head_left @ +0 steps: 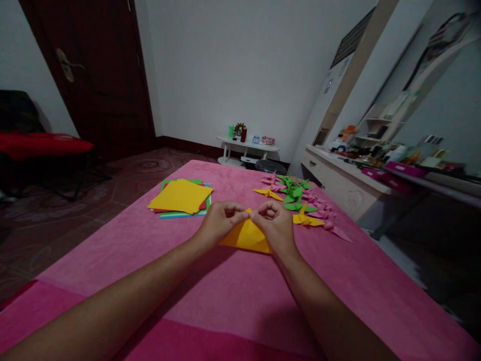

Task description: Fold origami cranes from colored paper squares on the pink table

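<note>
A folded yellow paper (246,235) lies on the pink cloth (225,301) of the table, its upper corner pinched from both sides. My left hand (220,223) grips that corner from the left with curled fingers. My right hand (274,223) grips it from the right, fingertips almost touching the left hand's. A stack of coloured square sheets (181,197) with a yellow one on top lies to the far left of my hands. Finished folded figures (298,200) in green, pink and yellow are scattered to the far right.
A dark wooden door (97,75) and a red-cushioned seat (41,145) stand at the left. A small white shelf table (246,148) sits against the far wall. A white cabinet and cluttered desk (349,180) run along the right, close to the table's edge.
</note>
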A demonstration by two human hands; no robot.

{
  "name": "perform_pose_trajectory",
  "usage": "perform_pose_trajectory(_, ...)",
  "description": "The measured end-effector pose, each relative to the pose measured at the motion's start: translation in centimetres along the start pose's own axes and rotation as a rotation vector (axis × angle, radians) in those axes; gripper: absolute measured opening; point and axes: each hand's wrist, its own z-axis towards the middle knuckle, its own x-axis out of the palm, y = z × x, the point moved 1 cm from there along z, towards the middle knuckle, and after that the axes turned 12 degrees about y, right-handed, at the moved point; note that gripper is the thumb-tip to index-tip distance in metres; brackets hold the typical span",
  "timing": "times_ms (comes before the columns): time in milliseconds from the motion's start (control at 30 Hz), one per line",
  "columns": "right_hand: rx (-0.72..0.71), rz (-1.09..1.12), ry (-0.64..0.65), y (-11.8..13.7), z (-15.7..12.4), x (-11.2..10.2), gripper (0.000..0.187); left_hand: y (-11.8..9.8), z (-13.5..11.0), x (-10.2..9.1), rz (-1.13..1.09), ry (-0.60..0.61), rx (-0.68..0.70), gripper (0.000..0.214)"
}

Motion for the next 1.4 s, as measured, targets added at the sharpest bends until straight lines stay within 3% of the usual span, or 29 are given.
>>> perform_pose_trajectory(200,0.034,0.043,0.011,0.8,-0.1,0.0,0.019,-0.2,0.0,-0.1,0.04,0.027,-0.005,0.028)
perform_pose_trajectory(367,0.055,0.068,0.067,0.7,0.0,0.1,0.019,-0.6,-0.2,0.0,0.121,-0.032,-0.014,0.03)
perform_pose_trajectory(567,0.333,0.147,0.313,-0.7,0.1,-0.5,0.032,-0.2,-0.2,-0.2,0.18,-0.022,-0.06,0.03)
perform_pose_trajectory(800,0.445,0.048,0.36,-2.7,0.3,-0.9,0.023,2.1,0.5,-0.1,0.41,0.081,-0.173,0.025)
perform_pose_trajectory(900,0.413,-0.105,0.353,-3.8,0.2,-0.7,0.019,3.1,0.3,0.4,0.593,0.088,-0.17,0.023)
perform_pose_trajectory(1000,0.335,-0.404,0.344,-4.5,0.0,-0.6,0.019,3.5,-0.2,0.9,0.755,0.09,-0.167,0.02)
perform_pose_trajectory(1200,0.212,-0.891,0.346,-3.8,-0.8,-0.2,0.019,3.5,-1.1,1.6,1.018,0.12,-0.087,0.02)
perform_pose_trajectory(1400,0.27,-1.177,0.393,-2.9,-1.4,0.5,0.02,2.9,-1.5,2.4,1.214,0.108,0.016,0.018)
